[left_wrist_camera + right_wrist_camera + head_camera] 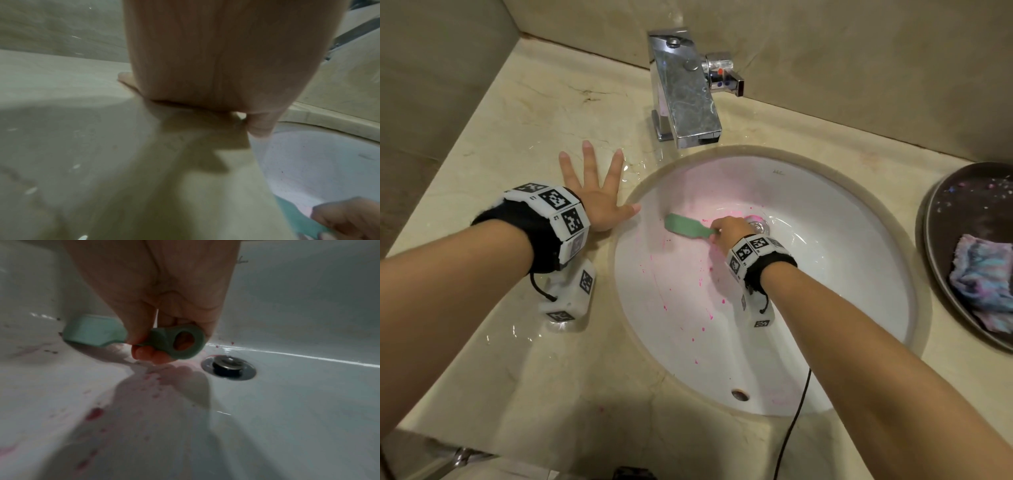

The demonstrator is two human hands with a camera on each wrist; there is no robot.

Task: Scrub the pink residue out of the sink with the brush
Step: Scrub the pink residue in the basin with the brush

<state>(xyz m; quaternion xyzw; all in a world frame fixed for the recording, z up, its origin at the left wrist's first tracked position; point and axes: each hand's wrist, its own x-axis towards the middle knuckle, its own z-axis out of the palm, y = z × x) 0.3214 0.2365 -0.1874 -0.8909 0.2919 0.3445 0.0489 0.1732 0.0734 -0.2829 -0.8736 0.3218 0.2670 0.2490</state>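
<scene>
My right hand [727,228] grips the handle of a pale green brush [686,228] inside the white oval sink [859,267]. The brush head lies against the basin's left slope, just left of the drain [758,224]. In the right wrist view my fingers [144,352] curl round the brush [96,333] handle near its ring end, beside the drain [228,367]. Pink residue [681,301] speckles the near left slope and smears around the drain. My left hand [599,190] lies flat, fingers spread, on the beige counter [493,164] left of the sink; the left wrist view shows its palm [216,56] pressed down.
A chrome faucet [685,89] stands behind the sink. On the right sits a dark round tray [935,240] holding a blue-purple cloth [983,277]. A black cable [794,421] hangs over the sink's front edge. The overflow hole [739,394] is on the near wall. Water wets the counter.
</scene>
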